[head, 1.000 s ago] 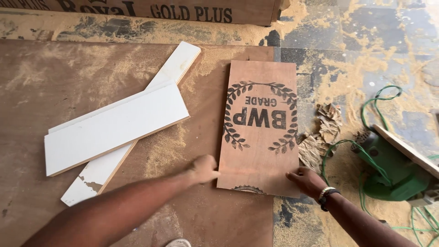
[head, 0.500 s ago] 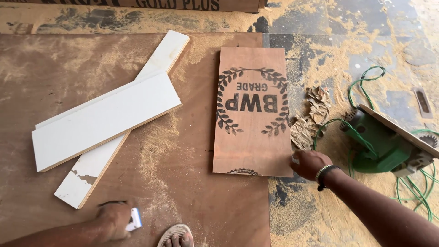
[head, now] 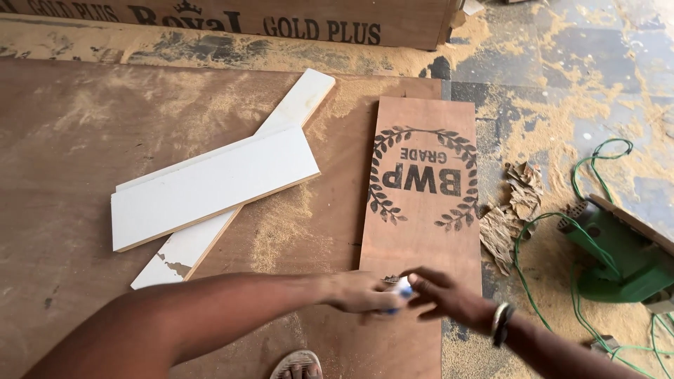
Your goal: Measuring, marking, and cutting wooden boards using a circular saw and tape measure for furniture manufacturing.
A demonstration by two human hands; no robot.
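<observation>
My left hand is closed around a small blue and white object over the near end of a brown plywood piece with a dark printed wreath mark. My right hand, with a bracelet on its wrist, meets the left hand and its fingers touch the same small object. What the object is I cannot tell. The plywood piece lies flat on a large brown board dusted with sawdust.
Two white-faced boards lie crossed left of the plywood piece. A green power tool with a green cord sits on the dusty floor at right, beside torn cardboard scraps. A sandalled foot shows at the bottom edge.
My left hand has come from the lower left, carrying the small blue and white object, to the plywood piece's near end. My right hand has shifted left to meet it.
</observation>
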